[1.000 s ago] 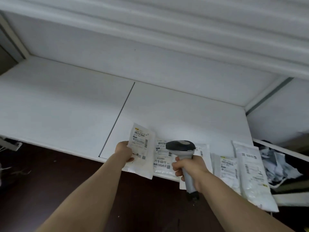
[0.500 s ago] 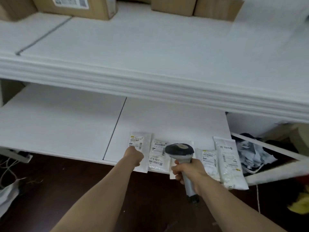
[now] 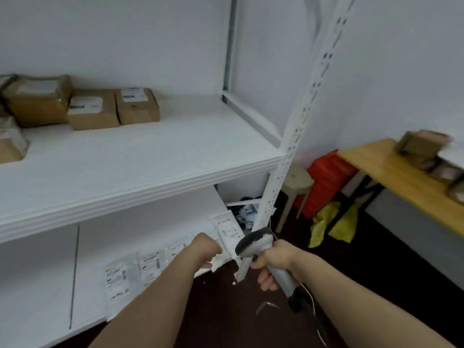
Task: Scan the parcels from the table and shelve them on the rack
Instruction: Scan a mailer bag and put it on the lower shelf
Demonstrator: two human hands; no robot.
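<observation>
the white parcels (image 3: 116,280) lie flat in a row along the lower shelf's (image 3: 37,285) front edge. your left hand (image 3: 206,249) sits over their right end, fingers curled, holding what i cannot tell. your right hand (image 3: 273,262) grips the scanner (image 3: 253,242), near the rack post (image 3: 288,146).

Flat white parcels (image 3: 116,280) along lower shelf (image 3: 37,285) edge, brown boxes (image 3: 93,109) above

The left forearm (image 3: 160,292) hides part of the white parcels (image 3: 116,278), whose labels I cannot read for blur. The left hand (image 3: 206,249) hides its fingers, perhaps pinching a parcel edge. The table boxes (image 3: 421,146) are smeared, cut by the right edge.
</observation>
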